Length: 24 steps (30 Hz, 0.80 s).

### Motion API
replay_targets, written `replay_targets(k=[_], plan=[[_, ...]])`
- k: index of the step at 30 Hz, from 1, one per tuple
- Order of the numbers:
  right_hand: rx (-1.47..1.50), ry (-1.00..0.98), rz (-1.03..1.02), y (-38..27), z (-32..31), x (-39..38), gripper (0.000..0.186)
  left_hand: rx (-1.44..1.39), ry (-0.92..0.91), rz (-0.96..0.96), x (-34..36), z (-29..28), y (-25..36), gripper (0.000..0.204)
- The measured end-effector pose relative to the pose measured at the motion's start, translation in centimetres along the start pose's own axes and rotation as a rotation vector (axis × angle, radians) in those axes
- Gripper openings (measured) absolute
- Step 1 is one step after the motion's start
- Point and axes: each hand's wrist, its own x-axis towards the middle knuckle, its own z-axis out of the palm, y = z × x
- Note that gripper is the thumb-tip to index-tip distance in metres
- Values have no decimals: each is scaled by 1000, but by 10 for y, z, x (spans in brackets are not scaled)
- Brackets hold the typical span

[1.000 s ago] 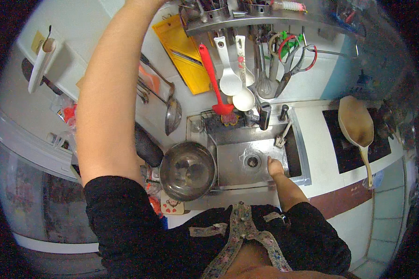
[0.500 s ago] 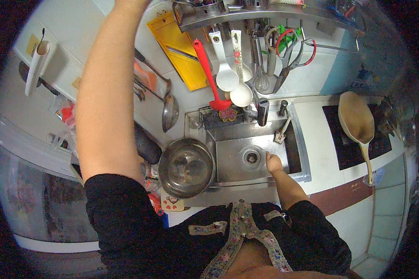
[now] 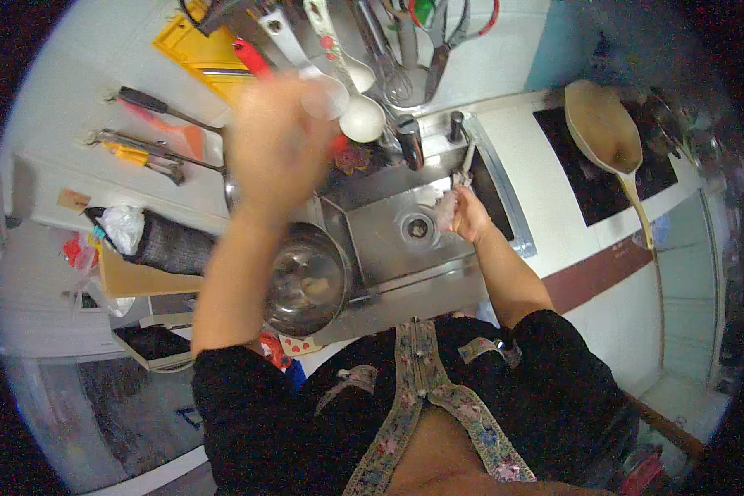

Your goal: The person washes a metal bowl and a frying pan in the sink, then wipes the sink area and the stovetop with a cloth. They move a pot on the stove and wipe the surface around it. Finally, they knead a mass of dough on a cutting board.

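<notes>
My left hand [image 3: 279, 140] is raised at the left, smeared by motion, in front of the hanging red ladle [image 3: 250, 56] and beside a white spoon [image 3: 326, 99]. Whether it holds anything does not show. Over the right part of the steel sink [image 3: 380, 248], my right hand [image 3: 471, 215] is curled, with a pale, blurred thing [image 3: 447, 212] at its fingers that I cannot make out. Just beyond it a white-handled brush [image 3: 466, 169] leans at the sink's right side. Under my left forearm stands a large steel bowl [image 3: 306, 285], with some pale pieces in it.
A dark tap [image 3: 409, 142] rises behind the sink. To the right, a beige pan [image 3: 608, 132] rests on the black hob [image 3: 554, 178]. Utensils, scissors [image 3: 446, 50] and a yellow slicer [image 3: 202, 54] hang on the wall. A dark mesh roll [image 3: 174, 244] lies on the left.
The view has shifted and turned. My left hand has come down into view from above the top edge. My right hand has moved up beside the brush, and a pale thing shows at its fingers.
</notes>
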Motion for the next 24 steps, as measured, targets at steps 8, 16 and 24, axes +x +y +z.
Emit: replay_targets(k=[8, 16, 24], plan=[[-100, -137, -113, 1, 24, -45, 36, -334, -482, -786, -212, 183, 89, 33], [-771, 141, -338, -15, -13, -90, 46, -1081, -605, -1406, -256, 241, 82, 21], [-1448, 38, -579, -43, -24, -147, 47, -1347, -668, -1023, -213, 255, 119, 18]])
